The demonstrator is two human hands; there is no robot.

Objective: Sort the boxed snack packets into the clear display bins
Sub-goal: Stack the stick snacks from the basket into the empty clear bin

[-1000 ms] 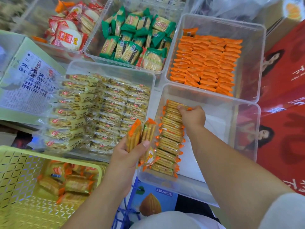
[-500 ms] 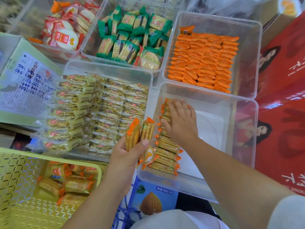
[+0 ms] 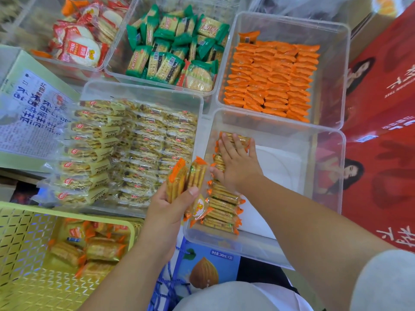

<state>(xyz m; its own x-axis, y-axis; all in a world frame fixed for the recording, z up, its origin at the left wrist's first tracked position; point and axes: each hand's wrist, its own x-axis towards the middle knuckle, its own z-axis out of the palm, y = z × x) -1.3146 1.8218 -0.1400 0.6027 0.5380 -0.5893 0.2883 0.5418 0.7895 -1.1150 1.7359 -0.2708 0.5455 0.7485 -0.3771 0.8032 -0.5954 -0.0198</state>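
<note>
Change: right hand (image 3: 238, 164), curled a second ago, is pressing flat, fingers straight.
Cracker packets (image 3: 221, 212): lying in a row along left wall of near clear bin (image 3: 235, 248).
Left hand (image 3: 166, 209): gripping spare packets (image 3: 186, 176) just beside that bin.

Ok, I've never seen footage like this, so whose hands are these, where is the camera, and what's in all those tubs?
No machine here: a person wears a camera on the head, so you look down at their own hands. The left hand grips a few orange-ended cracker packets. The right hand lies flat on a row of matching packets in the nearest clear bin. Other bins hold orange packets, green packets, red-and-white round packets and yellow-labelled packets. A yellow basket at lower left holds more crackers.
</note>
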